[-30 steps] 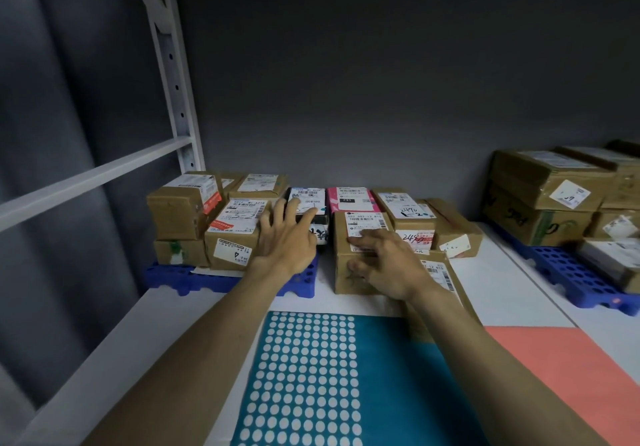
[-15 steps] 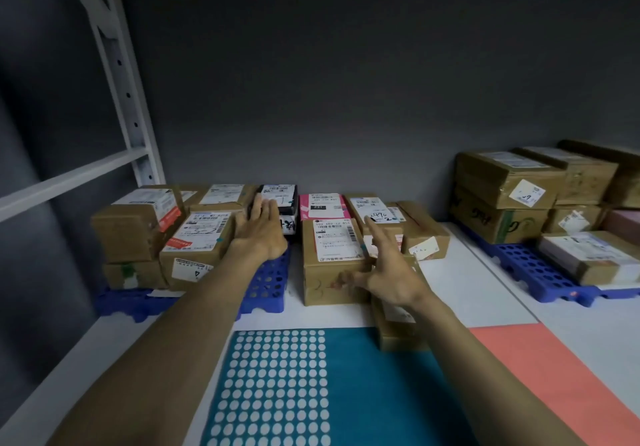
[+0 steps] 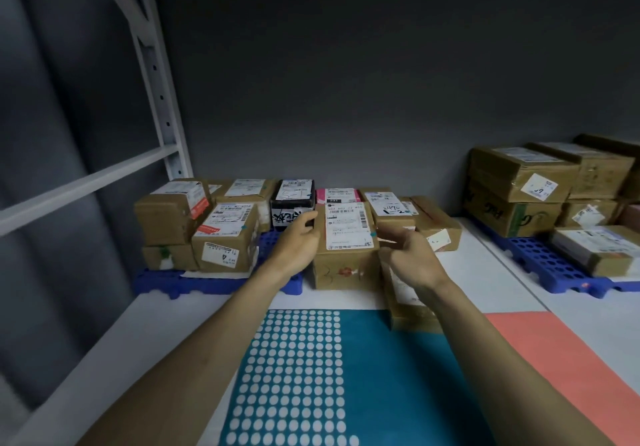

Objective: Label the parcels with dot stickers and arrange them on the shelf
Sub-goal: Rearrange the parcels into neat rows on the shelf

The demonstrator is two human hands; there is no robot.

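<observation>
Two hands at brown parcel (image 3: 346, 237), left hand (image 3: 294, 248) gripping its side, right hand (image 3: 412, 258) loosely open beside it

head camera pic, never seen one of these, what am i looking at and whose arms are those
No machine here: a person wears a camera on the head, so you look down along their own arms into a shelf. The left hand grips the left edge of a brown parcel with a white shipping label. The right hand hovers at its right side, fingers loosely curled; I can't tell whether it touches. More parcels sit on blue pallets. Nearest lies a teal sticker sheet of white dots, beside a pink sheet.
</observation>
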